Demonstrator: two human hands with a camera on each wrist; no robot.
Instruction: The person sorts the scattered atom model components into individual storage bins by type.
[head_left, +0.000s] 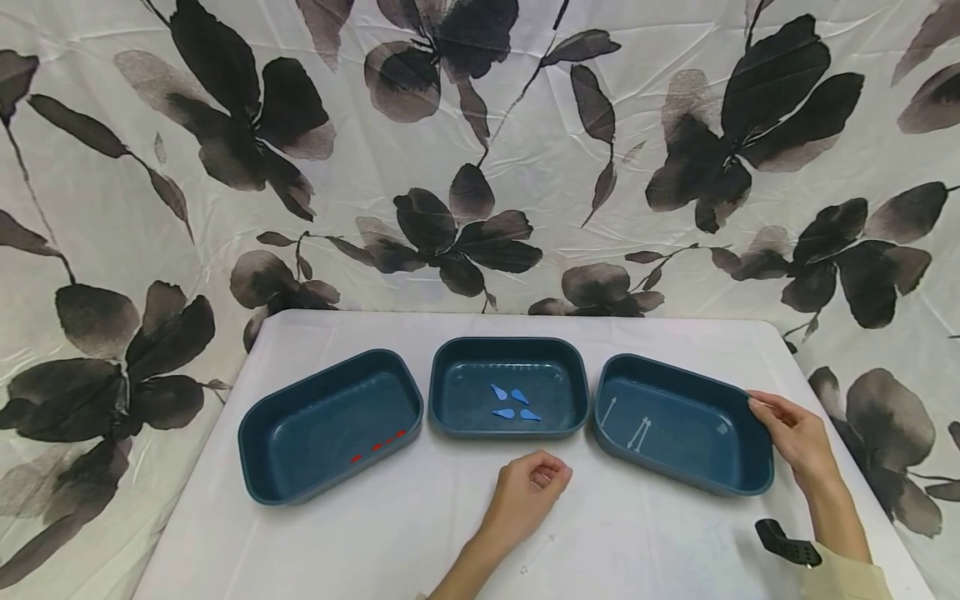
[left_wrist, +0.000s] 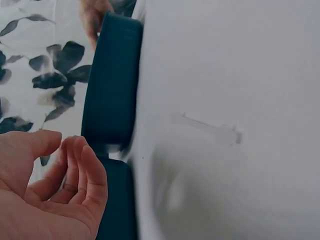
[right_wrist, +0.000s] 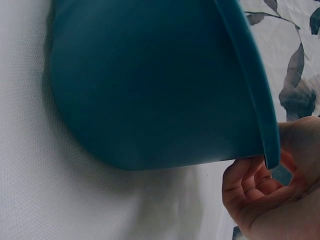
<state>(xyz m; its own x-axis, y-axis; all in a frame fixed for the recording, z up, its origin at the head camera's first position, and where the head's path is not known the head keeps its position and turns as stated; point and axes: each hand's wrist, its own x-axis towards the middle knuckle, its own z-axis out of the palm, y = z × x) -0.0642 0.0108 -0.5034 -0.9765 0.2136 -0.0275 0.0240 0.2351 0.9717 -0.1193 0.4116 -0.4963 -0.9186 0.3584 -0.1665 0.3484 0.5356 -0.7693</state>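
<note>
My right hand [head_left: 797, 437] pinches the outer rim of the right teal bin [head_left: 686, 479], thumb and fingers on either side of the edge in the right wrist view. Inside this bin lie thin whitish sticks [head_left: 640, 435] with widened ends. My left hand [head_left: 525, 492] hovers in front of the middle teal bin [head_left: 510, 432], fingers loosely curled, holding nothing. Several blue teardrop-shaped pieces [head_left: 517, 397] lie in the middle bin. On the white table near my left hand is a thin translucent stick [left_wrist: 207, 129] with wider ends.
A left teal bin [head_left: 258, 492] stands angled beside the middle one, with small red pieces [head_left: 377, 447] along its near wall. The three bins form a shallow arc on the white tablecloth [head_left: 360, 550]. A floral curtain [head_left: 570, 183] hangs behind the table.
</note>
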